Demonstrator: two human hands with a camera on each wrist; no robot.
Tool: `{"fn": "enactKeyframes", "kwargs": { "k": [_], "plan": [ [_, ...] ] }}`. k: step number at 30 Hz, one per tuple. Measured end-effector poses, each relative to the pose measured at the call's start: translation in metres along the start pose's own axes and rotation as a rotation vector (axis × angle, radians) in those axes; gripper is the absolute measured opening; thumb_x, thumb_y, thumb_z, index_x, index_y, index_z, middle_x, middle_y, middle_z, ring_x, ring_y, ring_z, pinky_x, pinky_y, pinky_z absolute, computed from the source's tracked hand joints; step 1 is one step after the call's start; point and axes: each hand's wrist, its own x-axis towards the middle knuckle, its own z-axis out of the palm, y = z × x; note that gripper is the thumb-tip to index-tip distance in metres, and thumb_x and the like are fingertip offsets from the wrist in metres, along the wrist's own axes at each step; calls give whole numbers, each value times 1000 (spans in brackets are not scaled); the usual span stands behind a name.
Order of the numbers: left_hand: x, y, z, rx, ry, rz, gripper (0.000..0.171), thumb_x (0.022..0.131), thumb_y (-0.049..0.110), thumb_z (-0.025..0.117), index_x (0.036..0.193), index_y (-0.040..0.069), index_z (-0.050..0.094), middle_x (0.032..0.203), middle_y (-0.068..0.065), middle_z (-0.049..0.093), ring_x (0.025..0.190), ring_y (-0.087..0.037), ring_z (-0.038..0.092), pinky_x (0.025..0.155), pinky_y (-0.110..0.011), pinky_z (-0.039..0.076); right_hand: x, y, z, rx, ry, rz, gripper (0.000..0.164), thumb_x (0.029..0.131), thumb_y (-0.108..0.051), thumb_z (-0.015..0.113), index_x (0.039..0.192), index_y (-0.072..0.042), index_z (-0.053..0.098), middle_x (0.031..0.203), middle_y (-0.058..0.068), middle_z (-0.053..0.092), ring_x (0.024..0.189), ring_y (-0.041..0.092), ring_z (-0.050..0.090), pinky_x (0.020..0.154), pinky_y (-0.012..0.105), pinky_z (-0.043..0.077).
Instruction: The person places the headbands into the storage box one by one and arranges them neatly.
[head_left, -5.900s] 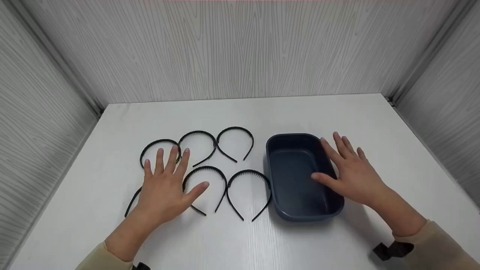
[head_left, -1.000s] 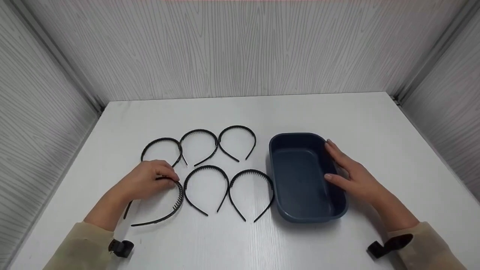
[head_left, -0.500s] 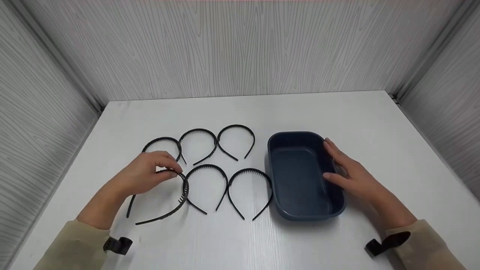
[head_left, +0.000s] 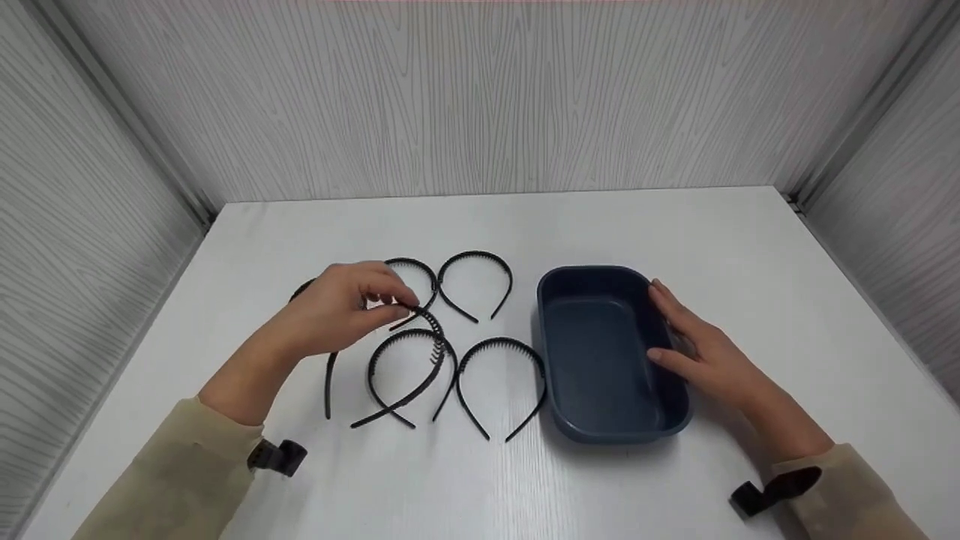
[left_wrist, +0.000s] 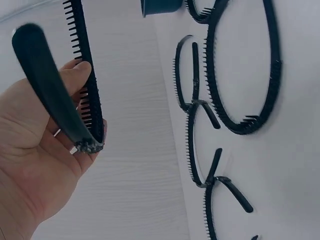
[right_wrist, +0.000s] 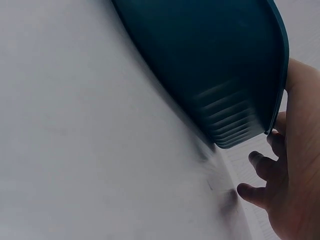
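Observation:
My left hand (head_left: 330, 315) pinches a black toothed headband (head_left: 435, 366) between thumb and fingers at its top curve. It is held above the table, and its open ends point toward me. In the left wrist view, the comb teeth of the held headband (left_wrist: 86, 95) face the palm. Below it lies a front headband (head_left: 370, 375), which it overlaps in the head view. My right hand (head_left: 712, 364) grips the right wall of a dark blue plastic bin (head_left: 600, 375), thumb over the rim and fingers along the outside. Nothing lies inside the bin.
Another front headband (head_left: 460, 405) lies close to the bin's left side. Behind are a right headband (head_left: 511, 281), a middle headband (head_left: 411, 261) and a left headband (head_left: 301, 288) mostly hidden by my left hand. Wood-grain panels (head_left: 480, 97) wall the white table (head_left: 480, 495).
My left hand took hold of the front-left headband, lifted it off the table and carried it rightward over its neighbour. My right hand came to the bin's rim and now stays there.

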Motion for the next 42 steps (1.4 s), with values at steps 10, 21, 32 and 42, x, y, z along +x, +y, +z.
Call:
{"fn": "enactKeyframes", "kwargs": {
  "k": [10, 21, 32, 42],
  "plan": [
    [53, 31, 19, -72, 118, 55, 14, 100, 9, 74, 110, 14, 83, 107, 5, 73, 94, -13, 64, 77, -33, 49, -1, 4, 1, -7, 0, 17, 84, 104, -20, 69, 172, -21, 19, 177, 5, 13, 161, 12, 14, 115, 9, 23],
    [96, 51, 48, -69, 148, 75, 16, 103, 8, 70, 113, 8, 82, 113, -4, 73, 100, -18, 67, 90, -37, 55, 3, 3, 2, -17, -2, 14, 83, 104, -22, 70, 171, -20, 21, 177, 5, 15, 161, 14, 16, 115, 8, 22],
    [128, 59, 82, 7, 77, 28, 20, 105, 11, 68, 120, 9, 80, 118, -7, 72, 100, -21, 66, 84, -31, 53, 6, 7, 2, -15, -11, 13, 84, 104, -22, 69, 172, -23, 19, 177, 2, 14, 160, 10, 15, 114, 8, 24],
    [159, 66, 111, 35, 27, 29, 22, 105, 13, 67, 122, 10, 80, 120, -8, 71, 102, -19, 67, 84, -27, 52, 2, 8, 1, -28, 8, 14, 83, 104, -22, 68, 172, -21, 20, 177, 5, 15, 159, 7, 15, 113, 7, 23]
  ]
}}
